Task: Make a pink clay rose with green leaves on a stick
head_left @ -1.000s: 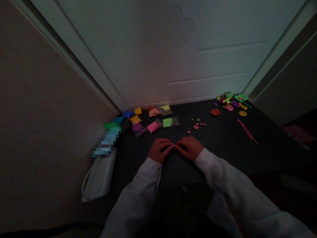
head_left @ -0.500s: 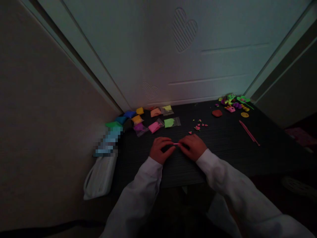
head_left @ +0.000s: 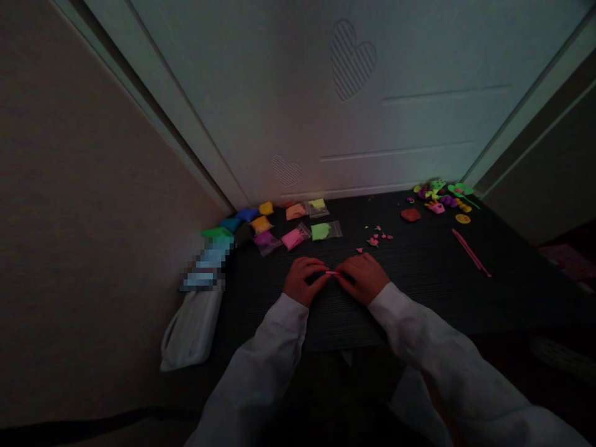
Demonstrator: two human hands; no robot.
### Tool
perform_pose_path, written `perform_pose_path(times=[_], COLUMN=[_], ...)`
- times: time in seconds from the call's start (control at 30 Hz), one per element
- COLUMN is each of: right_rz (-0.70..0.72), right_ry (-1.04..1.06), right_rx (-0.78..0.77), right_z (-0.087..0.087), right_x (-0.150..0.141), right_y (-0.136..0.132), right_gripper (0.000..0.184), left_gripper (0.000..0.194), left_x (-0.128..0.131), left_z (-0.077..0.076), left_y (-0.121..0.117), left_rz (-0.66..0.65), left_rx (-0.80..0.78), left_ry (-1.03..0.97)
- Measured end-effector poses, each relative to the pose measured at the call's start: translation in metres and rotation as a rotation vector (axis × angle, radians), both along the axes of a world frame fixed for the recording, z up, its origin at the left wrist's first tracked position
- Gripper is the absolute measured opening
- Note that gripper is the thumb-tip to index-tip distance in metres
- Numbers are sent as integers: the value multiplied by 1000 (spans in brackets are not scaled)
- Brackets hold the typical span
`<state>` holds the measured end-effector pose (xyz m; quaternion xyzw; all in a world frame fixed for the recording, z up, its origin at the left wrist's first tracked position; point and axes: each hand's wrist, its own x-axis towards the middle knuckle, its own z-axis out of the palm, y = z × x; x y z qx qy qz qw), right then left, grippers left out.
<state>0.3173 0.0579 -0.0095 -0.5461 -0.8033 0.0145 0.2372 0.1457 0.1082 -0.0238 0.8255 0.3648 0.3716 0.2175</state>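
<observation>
Centrally: left hand (head_left: 303, 280) and right hand (head_left: 364, 277), each grip pinching one end of a pink strip (head_left: 332, 272). Right of frame: pink tools (head_left: 470, 251) on dark counter (head_left: 419, 292).

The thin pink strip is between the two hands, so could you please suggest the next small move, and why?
I would probably draw both hands slightly toward the person: the left hand and right hand pinch the thin pink strip, and a small pink piece lies just beyond the right fingers, easily nudged.
</observation>
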Motion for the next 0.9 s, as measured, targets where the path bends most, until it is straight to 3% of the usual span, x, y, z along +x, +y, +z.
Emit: perform_pose_path(times=[0.67,0.9], right_rz=[19,8], right_ry=[73,105], right_rx=[8,68], right_z=[0,-1], right_x=[0,0], right_y=[-2,-2], right_gripper=[21,18], left_gripper=[11,19], left_x=[1,0], left_z=[0,3], left_y=[0,-2], left_rz=[-33,2], left_rx=[35,0], left_ry=[-29,-59])
